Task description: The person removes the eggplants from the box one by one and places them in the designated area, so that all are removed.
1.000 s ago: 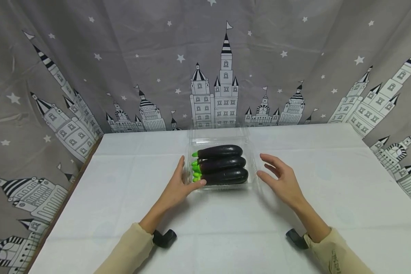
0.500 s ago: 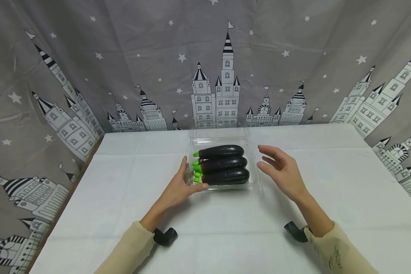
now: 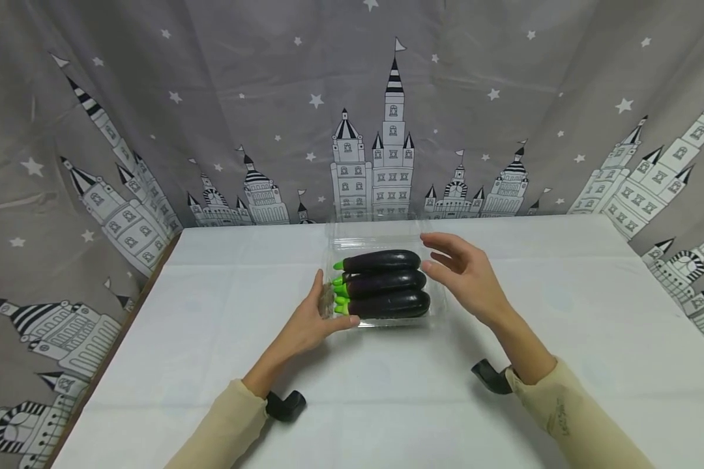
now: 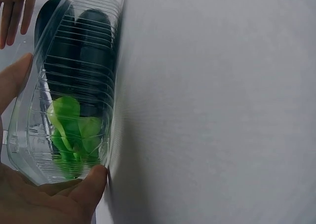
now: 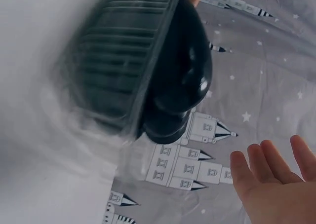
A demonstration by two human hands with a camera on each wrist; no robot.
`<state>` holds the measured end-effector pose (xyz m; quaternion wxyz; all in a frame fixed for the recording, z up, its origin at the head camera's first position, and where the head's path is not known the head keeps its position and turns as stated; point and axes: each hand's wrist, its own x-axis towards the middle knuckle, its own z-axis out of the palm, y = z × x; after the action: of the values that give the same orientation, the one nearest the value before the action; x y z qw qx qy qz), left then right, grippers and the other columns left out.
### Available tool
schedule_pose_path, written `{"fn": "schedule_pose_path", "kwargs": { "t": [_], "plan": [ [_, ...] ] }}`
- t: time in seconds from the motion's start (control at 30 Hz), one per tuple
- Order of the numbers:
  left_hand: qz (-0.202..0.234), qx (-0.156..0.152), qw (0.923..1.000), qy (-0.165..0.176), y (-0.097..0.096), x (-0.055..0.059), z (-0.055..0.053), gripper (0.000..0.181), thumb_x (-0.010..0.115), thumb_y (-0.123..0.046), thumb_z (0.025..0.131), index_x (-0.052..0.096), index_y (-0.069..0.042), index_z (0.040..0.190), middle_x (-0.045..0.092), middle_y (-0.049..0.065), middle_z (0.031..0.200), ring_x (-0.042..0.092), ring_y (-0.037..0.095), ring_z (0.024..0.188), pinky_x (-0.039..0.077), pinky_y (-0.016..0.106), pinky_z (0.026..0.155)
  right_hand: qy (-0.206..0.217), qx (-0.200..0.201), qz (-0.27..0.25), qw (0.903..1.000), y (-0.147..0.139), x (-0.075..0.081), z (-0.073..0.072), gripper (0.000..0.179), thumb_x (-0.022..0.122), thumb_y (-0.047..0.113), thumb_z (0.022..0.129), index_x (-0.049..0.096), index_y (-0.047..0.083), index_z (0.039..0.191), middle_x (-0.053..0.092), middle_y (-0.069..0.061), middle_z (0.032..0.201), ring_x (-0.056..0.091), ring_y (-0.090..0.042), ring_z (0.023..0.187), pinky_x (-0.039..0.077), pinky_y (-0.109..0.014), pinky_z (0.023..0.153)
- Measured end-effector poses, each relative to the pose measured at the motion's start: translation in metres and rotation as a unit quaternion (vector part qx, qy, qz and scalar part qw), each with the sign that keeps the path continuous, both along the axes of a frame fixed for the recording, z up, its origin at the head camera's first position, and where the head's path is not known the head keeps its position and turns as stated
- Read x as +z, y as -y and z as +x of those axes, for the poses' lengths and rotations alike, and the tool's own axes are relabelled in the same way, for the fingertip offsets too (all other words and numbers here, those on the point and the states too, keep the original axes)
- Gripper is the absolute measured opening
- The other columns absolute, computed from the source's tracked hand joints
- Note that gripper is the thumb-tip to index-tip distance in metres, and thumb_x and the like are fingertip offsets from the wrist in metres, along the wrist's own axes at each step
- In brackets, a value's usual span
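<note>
A clear plastic clamshell container (image 3: 399, 322) stands in the middle of the white table, with its lid (image 3: 381, 230) folded back toward the curtain. Three dark eggplants (image 3: 390, 284) with green stems lie side by side in it, stems to the left. My left hand (image 3: 304, 327) holds the container's left end, thumb along the front; in the left wrist view the digits span the ribbed wall (image 4: 34, 155). My right hand (image 3: 470, 279) hovers at the right end, near the back eggplant's tip, holding nothing. The right wrist view shows its fingers (image 5: 261, 162) extended, away from the container.
A grey curtain (image 3: 258, 85) printed with castles and stars hangs behind and at both sides of the table (image 3: 381, 404). A brown table edge (image 3: 117, 345) runs along the left. Black wrist-worn devices (image 3: 286, 406) sit under both forearms.
My right hand has moved left and toward the back, from beside the container to over its right rim. The left hand stays at the left end; eggplants and lid keep their places.
</note>
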<state>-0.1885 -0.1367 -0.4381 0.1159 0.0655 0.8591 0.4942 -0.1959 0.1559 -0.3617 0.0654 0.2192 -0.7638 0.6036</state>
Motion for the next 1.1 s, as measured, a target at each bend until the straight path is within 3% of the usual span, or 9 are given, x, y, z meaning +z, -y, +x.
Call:
{"fn": "schedule_pose_path", "kwargs": {
  "t": [0.23, 0.57, 0.8, 1.1],
  "plan": [
    [-0.004, 0.0, 1.0, -0.003, 0.002, -0.001, -0.001, 0.125, 0.08, -0.051, 0.078, -0.006, -0.01, 0.158, 0.02, 0.017, 0.161, 0.018, 0.034, 0.147, 0.018, 0.056, 0.114, -0.002, 0.026, 0.021, 0.9994, 0.02, 0.009, -0.013, 0.045, 0.065, 0.007, 0.093, 0.053, -0.005, 0.135, 0.053, -0.016, 0.138, 0.049, -0.028, 0.129, 0.037, -0.038, 0.109],
    [-0.001, -0.009, 1.0, 0.001, 0.0, 0.001, -0.004, 0.125, 0.08, -0.05, 0.078, -0.006, -0.01, 0.158, 0.013, 0.017, 0.162, 0.015, 0.034, 0.147, 0.017, 0.056, 0.114, 0.03, 0.01, 0.069, 0.9971, 0.037, 0.008, -0.047, 0.039, 0.064, 0.018, 0.096, 0.059, 0.0, 0.131, 0.058, -0.016, 0.131, 0.052, -0.031, 0.126, 0.039, -0.041, 0.107],
    [-0.003, -0.01, 0.9999, 0.003, 0.0, 0.0, -0.002, 0.124, 0.08, -0.05, 0.079, -0.007, -0.011, 0.158, 0.014, 0.016, 0.162, 0.018, 0.034, 0.147, 0.018, 0.056, 0.114, 0.04, 0.028, 0.099, 0.9939, 0.051, 0.0, -0.062, 0.039, 0.064, 0.019, 0.096, 0.06, -0.001, 0.13, 0.059, -0.016, 0.13, 0.051, -0.029, 0.126, 0.035, -0.042, 0.11],
    [0.0, -0.013, 0.9999, 0.0, 0.001, -0.002, -0.001, 0.124, 0.079, -0.05, 0.079, -0.008, -0.011, 0.158, 0.018, 0.018, 0.161, 0.022, 0.035, 0.145, 0.022, 0.056, 0.113, 0.049, 0.034, 0.125, 0.9903, 0.064, -0.012, -0.069, 0.039, 0.063, 0.019, 0.096, 0.061, -0.003, 0.128, 0.059, -0.019, 0.131, 0.05, -0.031, 0.128, 0.033, -0.045, 0.11]
  ]
}}
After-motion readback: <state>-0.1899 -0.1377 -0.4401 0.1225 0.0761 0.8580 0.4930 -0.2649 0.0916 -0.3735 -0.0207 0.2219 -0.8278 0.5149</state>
